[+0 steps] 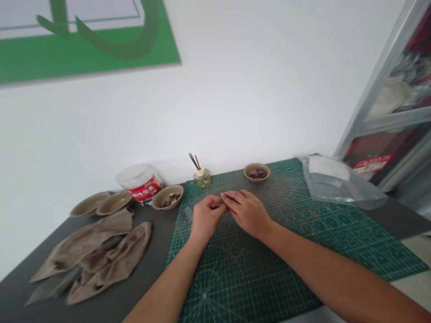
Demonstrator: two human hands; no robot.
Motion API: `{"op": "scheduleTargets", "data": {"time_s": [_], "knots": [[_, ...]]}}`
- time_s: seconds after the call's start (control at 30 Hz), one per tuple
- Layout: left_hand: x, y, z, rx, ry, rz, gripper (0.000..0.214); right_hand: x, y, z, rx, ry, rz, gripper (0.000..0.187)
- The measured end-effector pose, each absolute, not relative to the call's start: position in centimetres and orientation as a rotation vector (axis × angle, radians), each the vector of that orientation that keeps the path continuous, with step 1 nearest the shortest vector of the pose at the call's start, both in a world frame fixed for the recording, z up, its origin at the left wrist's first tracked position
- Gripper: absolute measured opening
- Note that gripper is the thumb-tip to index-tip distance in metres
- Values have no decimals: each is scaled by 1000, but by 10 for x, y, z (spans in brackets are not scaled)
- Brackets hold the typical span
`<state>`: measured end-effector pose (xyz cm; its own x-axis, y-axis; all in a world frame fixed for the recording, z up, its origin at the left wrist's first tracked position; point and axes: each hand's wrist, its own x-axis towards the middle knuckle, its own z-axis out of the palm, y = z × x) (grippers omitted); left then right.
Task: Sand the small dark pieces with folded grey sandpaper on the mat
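Note:
My left hand and my right hand meet fingertip to fingertip over the far part of a green cutting mat. The left fingers are curled in a pinch. The right fingers are pressed together against them. Something small and dark sits between the fingertips; I cannot make out what it is. A small grey flat piece lies on the mat's left edge, just left of my left hand.
A bowl of dark pieces and a reed diffuser bottle stand behind my hands. At the left are another filled bowl, two empty dishes, a red-labelled tub and brown cloths. A plastic bag lies at the right.

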<state>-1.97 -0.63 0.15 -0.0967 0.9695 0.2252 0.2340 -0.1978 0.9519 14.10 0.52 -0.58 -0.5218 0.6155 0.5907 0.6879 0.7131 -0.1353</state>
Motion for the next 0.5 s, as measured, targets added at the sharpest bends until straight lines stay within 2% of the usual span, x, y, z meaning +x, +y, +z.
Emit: {"op": "scheduleTargets", "data": {"time_s": [0.33, 0.5], "knots": [[-22, -5, -5, 1467, 1292, 1353, 17, 142, 6, -8, -1034, -2239, -194, 44], [-24, -7, -3, 1557, 1351, 1392, 14, 140, 1, -6, -942, -2250, -166, 43]]}}
